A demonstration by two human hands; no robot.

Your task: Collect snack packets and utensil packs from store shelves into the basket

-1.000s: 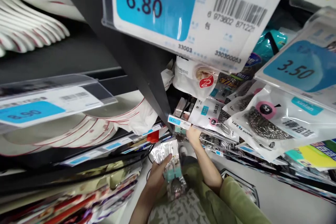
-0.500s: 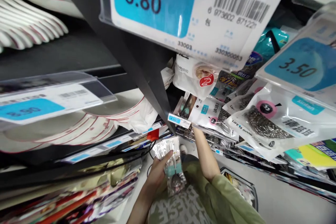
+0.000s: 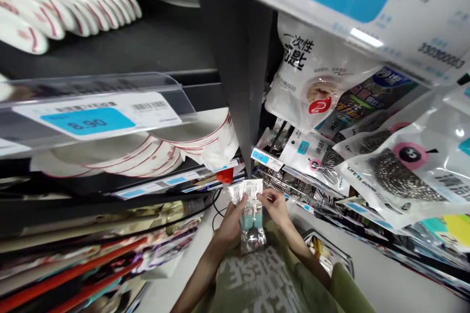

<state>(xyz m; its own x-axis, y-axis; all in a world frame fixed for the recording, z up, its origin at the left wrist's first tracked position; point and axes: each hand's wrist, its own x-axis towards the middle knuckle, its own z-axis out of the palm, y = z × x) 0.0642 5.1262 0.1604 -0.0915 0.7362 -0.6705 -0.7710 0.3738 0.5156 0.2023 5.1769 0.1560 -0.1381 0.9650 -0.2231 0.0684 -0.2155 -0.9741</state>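
My left hand [image 3: 230,222] grips a small clear plastic packet [image 3: 251,215] with a teal card and a dark round item inside, held low in front of my green shirt. My right hand [image 3: 274,207] pinches the packet's top right edge, fingers closed on it. Just above the hands hangs a row of similar clear packets with a small blue price tag [image 3: 266,158] on a hook.
Stacked white plates with red rims [image 3: 147,154] lie on the left shelf behind a price label reading 8.90 [image 3: 88,120]. Bags of steel scourers [image 3: 400,173] hang at right. A shopping basket [image 3: 326,254] stands on the floor at lower right.
My right hand came down from the hanging packets to the packet in my left hand and took hold of its top. The camera view swung rightward and closer to the shelves.
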